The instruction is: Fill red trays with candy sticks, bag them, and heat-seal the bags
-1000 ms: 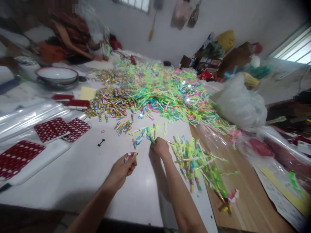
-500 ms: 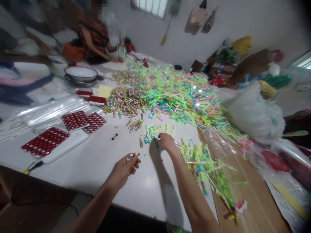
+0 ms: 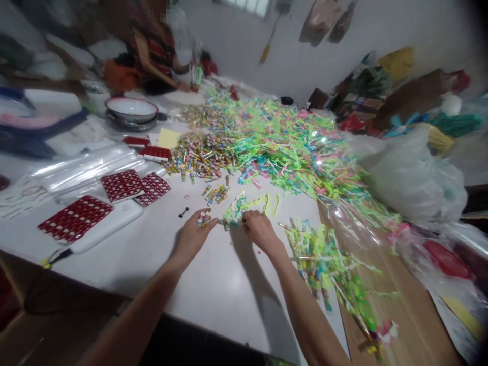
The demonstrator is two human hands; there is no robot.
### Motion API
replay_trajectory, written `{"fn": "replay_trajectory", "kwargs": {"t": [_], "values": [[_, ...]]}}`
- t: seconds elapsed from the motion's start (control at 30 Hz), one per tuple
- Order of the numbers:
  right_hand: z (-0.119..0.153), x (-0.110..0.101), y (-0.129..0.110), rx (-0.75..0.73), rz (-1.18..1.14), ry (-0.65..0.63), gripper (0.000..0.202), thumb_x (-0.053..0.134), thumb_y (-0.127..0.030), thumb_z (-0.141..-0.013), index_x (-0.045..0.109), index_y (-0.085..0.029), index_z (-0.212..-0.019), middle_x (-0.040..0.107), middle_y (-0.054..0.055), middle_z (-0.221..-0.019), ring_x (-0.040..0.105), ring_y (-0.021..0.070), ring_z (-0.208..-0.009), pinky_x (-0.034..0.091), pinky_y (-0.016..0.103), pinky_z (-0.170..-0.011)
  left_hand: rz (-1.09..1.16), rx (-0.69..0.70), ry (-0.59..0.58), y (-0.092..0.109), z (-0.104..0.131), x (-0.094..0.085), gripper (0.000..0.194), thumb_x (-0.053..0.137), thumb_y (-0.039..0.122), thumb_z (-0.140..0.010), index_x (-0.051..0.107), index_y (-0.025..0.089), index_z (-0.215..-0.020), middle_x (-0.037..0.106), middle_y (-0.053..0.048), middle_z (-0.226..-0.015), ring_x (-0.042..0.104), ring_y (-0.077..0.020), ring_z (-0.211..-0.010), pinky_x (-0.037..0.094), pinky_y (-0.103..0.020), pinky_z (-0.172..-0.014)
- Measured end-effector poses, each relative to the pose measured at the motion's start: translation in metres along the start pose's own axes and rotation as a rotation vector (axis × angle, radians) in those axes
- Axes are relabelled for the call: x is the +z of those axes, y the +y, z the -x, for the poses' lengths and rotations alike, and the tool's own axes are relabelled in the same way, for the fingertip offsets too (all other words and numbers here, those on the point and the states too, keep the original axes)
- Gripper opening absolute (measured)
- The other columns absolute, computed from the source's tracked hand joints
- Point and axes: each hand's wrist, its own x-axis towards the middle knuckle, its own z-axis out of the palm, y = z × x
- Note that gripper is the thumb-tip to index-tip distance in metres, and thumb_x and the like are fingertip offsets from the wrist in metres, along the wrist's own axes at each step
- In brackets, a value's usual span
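My left hand (image 3: 192,235) is closed around a few small printed tubes (image 3: 203,218), their ends showing above the fingers. Its thumb points right, close to a little bunch of green, white and blue streamers (image 3: 238,206) on the white table. At that bunch's near edge my right hand (image 3: 261,230) has its fingers pinched on streamer strips; the fingertips are partly hidden. A small group of loose printed tubes (image 3: 215,194) lies beyond my hands. To the right of my right arm is another pile of tubes with streamers (image 3: 314,249).
A large streamer heap (image 3: 278,137) and a tube heap (image 3: 206,152) cover the far table. Red patterned packs (image 3: 76,218), clear plastic rolls (image 3: 87,170) and an enamel basin (image 3: 131,108) are at left. A bulging plastic bag (image 3: 415,173) sits right. A co-worker (image 3: 156,56) sits far left.
My left hand has moved up and right, close to the streamer bunch and my right hand. The right hand stays at the bunch. The view has shifted slightly.
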Motion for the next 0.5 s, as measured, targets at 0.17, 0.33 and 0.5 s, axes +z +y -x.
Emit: {"fn": "replay_trajectory", "kwargs": {"t": [0.17, 0.33, 0.5], "values": [[0.04, -0.016, 0.004, -0.126, -0.103, 0.224, 0.022, 0.053, -0.01, -0.084, 0.062, -0.019, -0.102, 0.058, 0.014, -0.121, 0.049, 0.0271, -0.114, 0.035, 0.042, -0.097, -0.246, 0.09, -0.2, 0.006, 0.006, 0.017, 0.018, 0.067, 0.032, -0.067, 0.056, 0.018, -0.063, 0.052, 0.002, -0.059, 0.045, -0.0123, -0.058, 0.029, -0.024, -0.054], [0.067, 0.009, 0.006, 0.233, -0.86, 0.472, 0.043, 0.066, -0.039, -0.076, 0.06, -0.015, -0.111, 0.064, 0.014, -0.105, 0.06, 0.0251, -0.093, 0.05, 0.038, -0.077, 0.178, -0.17, -0.249, -0.005, 0.037, 0.034, 0.031, 0.066, 0.045, -0.072, 0.048, 0.019, -0.072, 0.041, 0.007, -0.053, 0.03, -0.0063, -0.045, 0.021, -0.021, -0.045], [0.076, 0.015, -0.013, 0.296, -1.297, 0.377, 0.033, 0.058, -0.048, -0.078, 0.064, -0.016, -0.074, 0.062, 0.003, -0.064, 0.059, 0.0172, -0.061, 0.048, 0.028, -0.057, 0.151, -0.136, -0.393, -0.01, 0.058, 0.04, 0.036, 0.064, 0.046, -0.076, 0.057, 0.018, -0.097, 0.048, 0.005, -0.059, 0.037, -0.0073, -0.049, 0.025, -0.02, -0.045]]}}
